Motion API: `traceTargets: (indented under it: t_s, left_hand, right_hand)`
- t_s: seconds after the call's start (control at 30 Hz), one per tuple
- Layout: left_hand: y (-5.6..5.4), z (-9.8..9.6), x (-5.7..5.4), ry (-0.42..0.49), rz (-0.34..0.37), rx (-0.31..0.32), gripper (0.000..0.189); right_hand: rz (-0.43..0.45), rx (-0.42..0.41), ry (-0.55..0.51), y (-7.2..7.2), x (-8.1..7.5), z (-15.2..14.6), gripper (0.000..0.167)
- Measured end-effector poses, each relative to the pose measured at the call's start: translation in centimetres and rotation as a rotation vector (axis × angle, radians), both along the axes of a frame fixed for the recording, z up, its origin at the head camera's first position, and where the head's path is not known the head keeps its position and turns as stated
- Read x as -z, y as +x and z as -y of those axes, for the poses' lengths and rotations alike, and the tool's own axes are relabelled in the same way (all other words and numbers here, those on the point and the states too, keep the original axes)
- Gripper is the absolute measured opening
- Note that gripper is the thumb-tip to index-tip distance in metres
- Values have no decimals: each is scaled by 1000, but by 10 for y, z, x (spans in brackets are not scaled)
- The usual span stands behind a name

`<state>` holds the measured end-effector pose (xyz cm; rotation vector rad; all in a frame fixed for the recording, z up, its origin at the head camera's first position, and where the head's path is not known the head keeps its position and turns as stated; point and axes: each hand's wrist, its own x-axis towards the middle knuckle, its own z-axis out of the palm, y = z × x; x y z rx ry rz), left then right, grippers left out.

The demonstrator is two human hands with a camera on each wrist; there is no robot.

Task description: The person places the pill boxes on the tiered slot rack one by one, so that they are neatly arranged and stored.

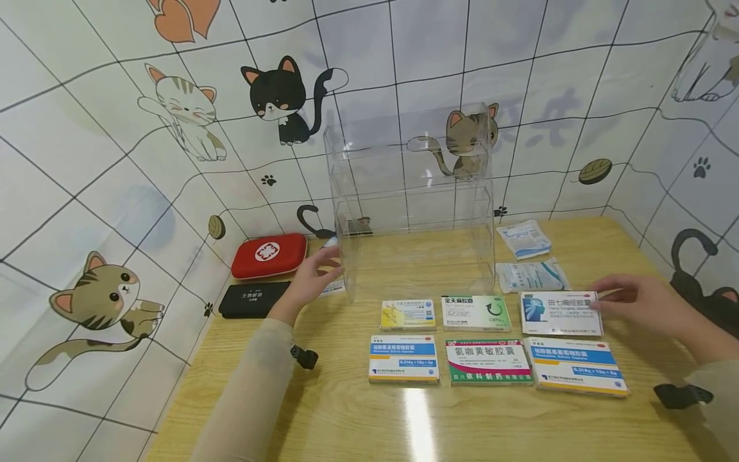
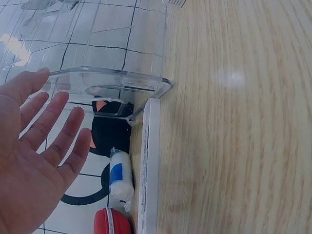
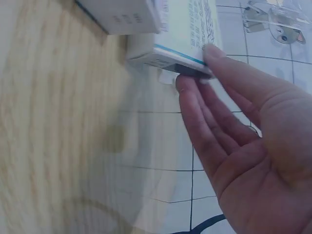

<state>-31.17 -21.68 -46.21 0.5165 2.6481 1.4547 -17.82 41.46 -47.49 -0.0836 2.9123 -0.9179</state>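
In the head view my right hand (image 1: 641,305) is at the right end of a white medicine box (image 1: 560,313) with a blue head picture. The right wrist view shows thumb and fingertips pinching a corner of this box (image 3: 187,34). My left hand (image 1: 312,282) is beside the left wall of a clear acrylic rack (image 1: 416,192). In the left wrist view its fingers (image 2: 73,122) are spread and fairly straight, with the thumb at the edge of the rack. The palm holds nothing.
Several medicine boxes (image 1: 488,362) lie in two rows before the rack. A red zip case (image 1: 269,256) and black pouch (image 1: 251,299) lie left. Two sealed packets (image 1: 524,239) lie right. A white wrapped roll (image 2: 120,178) is behind a white box (image 2: 150,165). Patterned walls enclose the table.
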Motion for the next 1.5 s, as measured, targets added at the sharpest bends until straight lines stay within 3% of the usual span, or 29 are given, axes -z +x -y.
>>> traceTargets:
  t_s: [0.23,0.4,0.6,0.93,1.17,1.5]
  left_hand:
    - [1,1,-3,11,-27,6,45]
    - [2,2,-6,16,-39,12,46]
    - [3,4,-6,-8,-39,18,46]
    - [2,6,-6,-10,-21,-6,45]
    - [1,7,-3,10,-41,1,43]
    - [-2,1,-6,-7,-41,31,44]
  right_hand:
    - [-144,94,-35,-2,-18,0,39]
    - [-250,169,-78,-5,-47,23,40]
    - [-302,222,-183,-16,-90,68,48]
    - [-400,233,-462,-73,-164,150,42]
    - [-454,227,-617,-126,-199,195,35]
    - [-631,191,-604,-172,-235,257,27]
